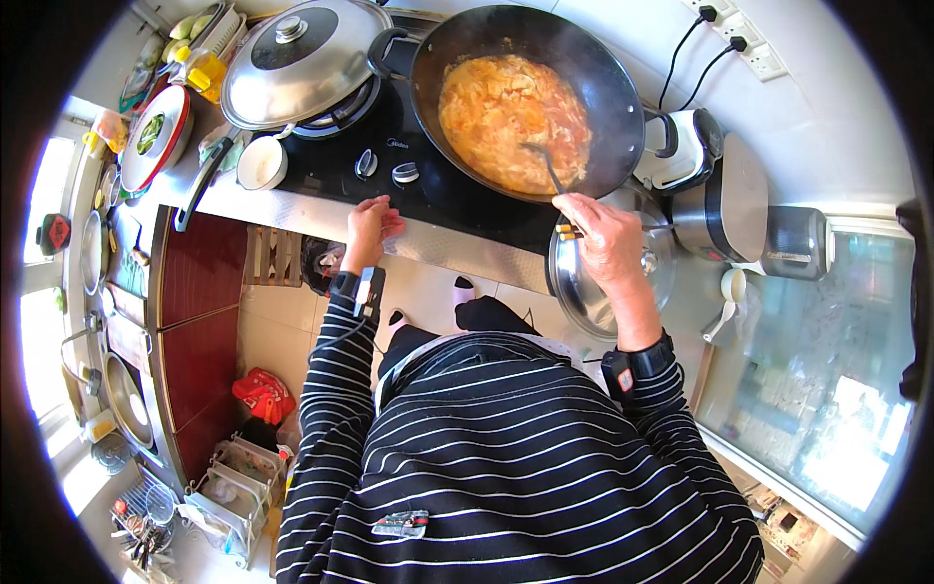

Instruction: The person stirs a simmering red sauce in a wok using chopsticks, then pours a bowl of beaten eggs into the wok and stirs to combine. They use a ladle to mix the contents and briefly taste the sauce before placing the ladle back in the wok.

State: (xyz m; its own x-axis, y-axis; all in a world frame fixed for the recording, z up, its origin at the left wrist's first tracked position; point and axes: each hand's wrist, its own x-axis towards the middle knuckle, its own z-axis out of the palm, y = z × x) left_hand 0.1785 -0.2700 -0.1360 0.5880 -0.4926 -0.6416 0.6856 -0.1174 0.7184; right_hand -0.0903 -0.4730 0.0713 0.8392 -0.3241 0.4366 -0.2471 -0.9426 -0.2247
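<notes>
Orange-red food [511, 117] with egg-like pieces sits in broth inside a big black wok [613, 87], and faint steam rises from it. My right hand [602, 233] grips the handle of a metal spoon [549, 162], whose head is partly sunk in the food. Two yellow-ended sticks [568, 232], perhaps chopsticks, show under that hand; whether I hold them cannot be told. My left hand [371, 228] is empty, fingers loosely bent, at the front metal edge of the black gas cooktop [328, 175]. Two control knobs [387, 168] lie just beyond it.
A lidded steel pan [314, 80] with a long handle covers the left burner. Beside it stand a small white pot [261, 163] and a red-rimmed bowl [179, 139]. A wok lid [606, 292] lies below my right hand. Kitchen appliances [722, 197] line the right wall.
</notes>
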